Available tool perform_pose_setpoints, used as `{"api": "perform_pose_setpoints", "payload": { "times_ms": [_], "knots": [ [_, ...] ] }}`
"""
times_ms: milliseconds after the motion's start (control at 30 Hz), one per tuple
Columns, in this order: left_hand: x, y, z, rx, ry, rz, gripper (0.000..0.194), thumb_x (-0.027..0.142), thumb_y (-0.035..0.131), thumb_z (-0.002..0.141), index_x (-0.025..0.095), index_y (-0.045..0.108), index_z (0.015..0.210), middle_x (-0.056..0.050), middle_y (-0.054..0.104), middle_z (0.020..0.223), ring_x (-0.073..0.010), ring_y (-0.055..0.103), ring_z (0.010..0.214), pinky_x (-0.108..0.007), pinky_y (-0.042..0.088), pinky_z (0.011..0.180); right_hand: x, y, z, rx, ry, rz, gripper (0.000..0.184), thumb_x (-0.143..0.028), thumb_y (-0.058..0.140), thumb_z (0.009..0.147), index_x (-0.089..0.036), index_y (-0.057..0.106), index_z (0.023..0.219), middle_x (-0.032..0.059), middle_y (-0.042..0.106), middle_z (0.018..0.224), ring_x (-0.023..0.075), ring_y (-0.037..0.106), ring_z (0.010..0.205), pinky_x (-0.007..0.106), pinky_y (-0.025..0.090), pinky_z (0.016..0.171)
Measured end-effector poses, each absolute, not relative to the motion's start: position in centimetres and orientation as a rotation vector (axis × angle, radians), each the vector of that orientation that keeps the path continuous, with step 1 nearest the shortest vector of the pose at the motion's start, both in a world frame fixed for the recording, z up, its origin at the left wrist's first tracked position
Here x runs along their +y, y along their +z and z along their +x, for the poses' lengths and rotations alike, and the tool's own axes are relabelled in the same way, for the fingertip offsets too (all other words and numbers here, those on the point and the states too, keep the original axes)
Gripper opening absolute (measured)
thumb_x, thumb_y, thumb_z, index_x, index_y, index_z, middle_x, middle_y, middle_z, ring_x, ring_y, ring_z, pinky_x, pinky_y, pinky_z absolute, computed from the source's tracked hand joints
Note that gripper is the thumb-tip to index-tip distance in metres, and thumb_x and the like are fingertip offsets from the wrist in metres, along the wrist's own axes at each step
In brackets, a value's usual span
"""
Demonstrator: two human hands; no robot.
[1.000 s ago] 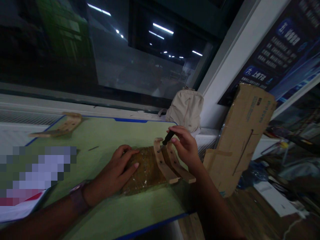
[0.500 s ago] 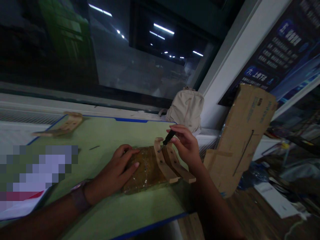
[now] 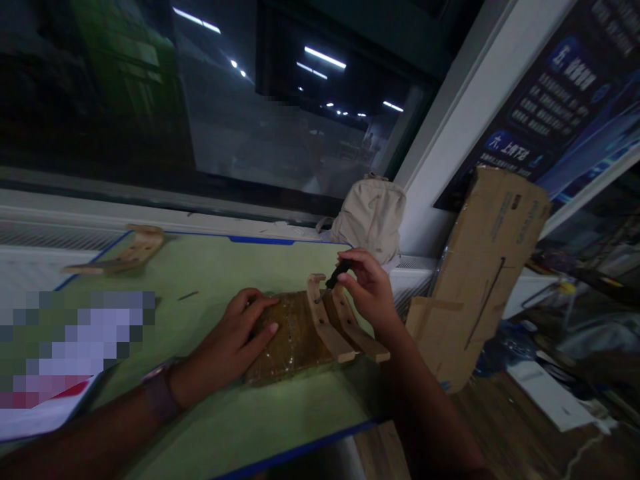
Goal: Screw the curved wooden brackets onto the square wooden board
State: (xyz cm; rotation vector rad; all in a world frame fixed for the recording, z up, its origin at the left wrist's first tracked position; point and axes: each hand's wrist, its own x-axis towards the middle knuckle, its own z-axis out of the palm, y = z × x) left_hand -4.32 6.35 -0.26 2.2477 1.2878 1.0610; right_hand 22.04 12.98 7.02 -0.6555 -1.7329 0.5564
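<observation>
My left hand (image 3: 249,330) lies on the left end of a brown block wrapped in clear tape (image 3: 287,347), thumb and fingers spread over its top. My right hand (image 3: 371,287) is closed around the black handle of a screwdriver (image 3: 339,272). The screwdriver slants down to the left, its tip at a hole in a curved wooden piece (image 3: 325,327) lying across the block's right end. Close beside it lies a second curved wooden piece (image 3: 353,320) with holes. Whether a screw sits under the tip I cannot make out.
Another curved wooden piece (image 3: 137,250) rests at the far left corner of the green tabletop (image 3: 210,267). A thin dark rod (image 3: 189,295) lies on the green surface. Behind stands a beige backpack (image 3: 373,217). Flattened cardboard (image 3: 480,280) leans at the right, near a plastic bottle (image 3: 510,347).
The view has shifted very slightly. My right fingers have altered their hold a little on the screwdriver handle; my left hand and the wooden pieces stay in place.
</observation>
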Motion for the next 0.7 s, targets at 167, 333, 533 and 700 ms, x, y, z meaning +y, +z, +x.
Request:
{"api": "perform_pose_setpoints", "payload": {
  "times_ms": [167, 333, 533, 700],
  "knots": [
    [6.3, -0.2, -4.3, 1.289, 1.066, 2.237, 0.036, 0.042, 0.045, 0.103, 0.022, 0.055, 0.131, -0.011, 0.046, 0.129, -0.0281, 0.049, 0.124, -0.048, 0.044, 0.109, 12.0, 7.3, 21.5, -1.747, 0.814, -0.605, 0.024, -0.035, 0.063, 0.095, -0.029, 0.065, 0.119, 0.0053, 0.074, 0.109, 0.0196, 0.071, 0.106, 0.041, 0.056, 0.096],
    [6.4, -0.2, -4.3, 1.298, 1.084, 2.236, 0.039, 0.044, 0.046, 0.102, 0.021, 0.055, 0.131, -0.011, 0.048, 0.128, -0.0293, 0.05, 0.124, -0.05, 0.044, 0.109, 12.2, 6.8, 21.3, -1.665, 0.563, -0.68, 0.03, -0.033, 0.077, 0.083, -0.031, 0.067, 0.111, 0.0024, 0.07, 0.101, 0.0174, 0.068, 0.09, 0.034, 0.057, 0.083],
    [6.5, -0.3, -4.4, 1.286, 1.092, 2.247, 0.038, 0.044, 0.046, 0.102, 0.023, 0.056, 0.132, -0.011, 0.048, 0.129, -0.0283, 0.052, 0.121, -0.048, 0.047, 0.106, 12.4, 7.3, 22.1, -1.845, 0.485, -0.646, 0.026, -0.036, 0.063, 0.094, -0.031, 0.069, 0.119, 0.0063, 0.071, 0.115, 0.023, 0.066, 0.111, 0.045, 0.053, 0.101],
    [6.4, -0.3, -4.3, 1.294, 1.102, 2.23, 0.036, 0.043, 0.047, 0.101, 0.023, 0.056, 0.13, -0.01, 0.048, 0.128, -0.0282, 0.052, 0.122, -0.046, 0.047, 0.107, 11.6, 7.4, 21.4, -1.743, 0.787, -0.634, 0.026, -0.035, 0.066, 0.093, -0.03, 0.066, 0.119, 0.0046, 0.075, 0.107, 0.0199, 0.072, 0.102, 0.041, 0.059, 0.093]
  ]
}}
